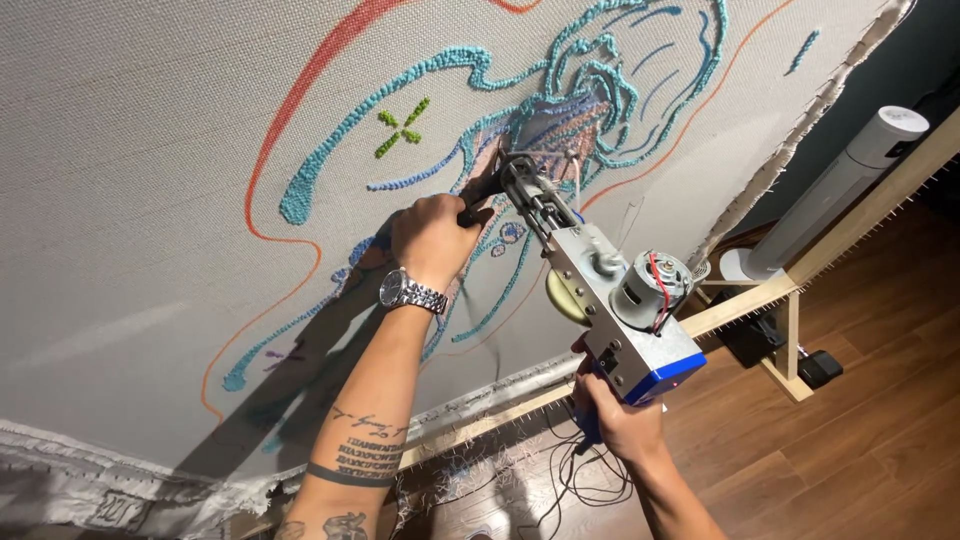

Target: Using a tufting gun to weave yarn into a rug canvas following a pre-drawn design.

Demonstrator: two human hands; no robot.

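Note:
My left hand (432, 238), with a metal watch on the wrist, grips the black front handle of a tufting gun (600, 290) close to the cloth. My right hand (612, 408) is closed around the gun's blue rear grip below its silver body and small motor. The gun's needle end presses on the stretched grey tufting cloth (150, 180), at a tufted patch of teal, blue and pink yarn (575, 95). Teal loop lines, an orange drawn outline and a small green cross (400, 128) mark the cloth.
A wooden frame (780, 285) with rows of nails holds the cloth, its frayed edge hanging along the bottom. A white tower fan (840, 185) stands behind the frame at right. Black cables (580, 480) lie on the wooden floor (860, 450) under the gun.

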